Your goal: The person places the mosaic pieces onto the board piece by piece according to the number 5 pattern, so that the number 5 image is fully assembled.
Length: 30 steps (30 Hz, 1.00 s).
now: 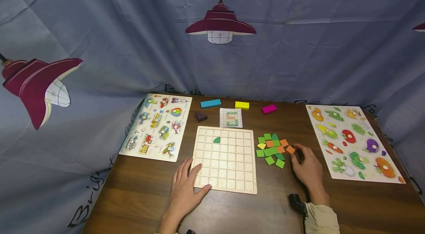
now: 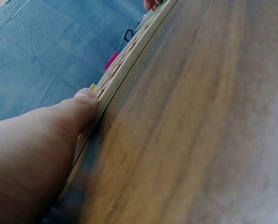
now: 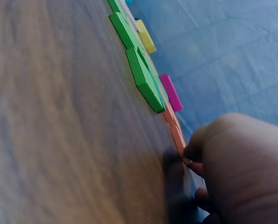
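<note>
A pale wooden grid board (image 1: 232, 175) lies in the middle of the brown table, with one green quarter-round tile (image 1: 217, 140) set in a cell near its top. My left hand (image 1: 194, 175) rests flat on the board's near left corner, and in the left wrist view its thumb (image 2: 82, 105) presses against the board's edge (image 2: 129, 56). To the right of the board lies a pile of green, orange and yellow tiles (image 1: 271, 151). My right hand (image 1: 296, 153) is at the pile's right side, fingers curled, pinching an orange tile (image 1: 290, 149) (image 3: 177, 137) beside the green tiles (image 3: 143, 79).
A pattern card (image 1: 230, 117) lies behind the board, with a blue block (image 1: 210, 103), yellow block (image 1: 242, 105), pink block (image 1: 269, 109) and dark triangle (image 1: 200, 116) nearby. A vehicle peg puzzle (image 1: 157, 125) lies left, a vegetable peg puzzle (image 1: 353, 141) right. A curtain hangs behind.
</note>
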Available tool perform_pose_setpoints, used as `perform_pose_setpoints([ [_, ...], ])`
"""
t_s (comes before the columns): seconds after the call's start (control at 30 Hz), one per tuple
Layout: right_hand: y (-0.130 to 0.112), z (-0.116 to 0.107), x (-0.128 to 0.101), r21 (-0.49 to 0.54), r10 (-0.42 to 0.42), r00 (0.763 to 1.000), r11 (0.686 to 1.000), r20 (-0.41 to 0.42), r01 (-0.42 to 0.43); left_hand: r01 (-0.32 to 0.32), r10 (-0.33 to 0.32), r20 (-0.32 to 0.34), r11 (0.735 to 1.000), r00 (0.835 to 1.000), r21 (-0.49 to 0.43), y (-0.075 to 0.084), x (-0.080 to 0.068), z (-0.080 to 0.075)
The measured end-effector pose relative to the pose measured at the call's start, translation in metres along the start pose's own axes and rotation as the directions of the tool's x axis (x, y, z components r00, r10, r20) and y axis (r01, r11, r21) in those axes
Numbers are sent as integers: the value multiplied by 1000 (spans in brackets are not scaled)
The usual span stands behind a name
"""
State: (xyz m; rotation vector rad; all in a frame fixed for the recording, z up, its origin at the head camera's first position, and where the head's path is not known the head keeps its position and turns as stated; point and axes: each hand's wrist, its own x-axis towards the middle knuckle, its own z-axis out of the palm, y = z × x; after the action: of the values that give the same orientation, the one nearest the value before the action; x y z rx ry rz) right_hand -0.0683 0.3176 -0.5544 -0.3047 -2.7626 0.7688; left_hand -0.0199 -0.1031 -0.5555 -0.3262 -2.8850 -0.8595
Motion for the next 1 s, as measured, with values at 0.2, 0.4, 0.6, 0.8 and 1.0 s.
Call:
perform_pose_setpoints([
  [0.2, 1, 1, 1, -10, -24, 1000, 1000, -18, 24, -4, 4, 1, 1000, 1000, 7, -1, 1, 0],
  [0.4, 3, 2, 0, -31, -69, 997, 997, -25, 68, -6, 6, -2, 1000, 1000, 16, -3, 1, 1],
  [0.6, 3, 1, -3, -29, -92, 995, 995, -48, 91, -19, 20, -8, 999, 1000, 29, -2, 1, 2],
  [0.8, -12, -2, -1, 9, -139, 988, 990, -62, 140, -73, 71, 34, 994, 997, 82, -1, 0, 1],
  [1.0, -62, 7, 2, 56, -274, 961, 960, -31, 275, -90, 85, 43, 988, 995, 127, -4, -2, 0],
])
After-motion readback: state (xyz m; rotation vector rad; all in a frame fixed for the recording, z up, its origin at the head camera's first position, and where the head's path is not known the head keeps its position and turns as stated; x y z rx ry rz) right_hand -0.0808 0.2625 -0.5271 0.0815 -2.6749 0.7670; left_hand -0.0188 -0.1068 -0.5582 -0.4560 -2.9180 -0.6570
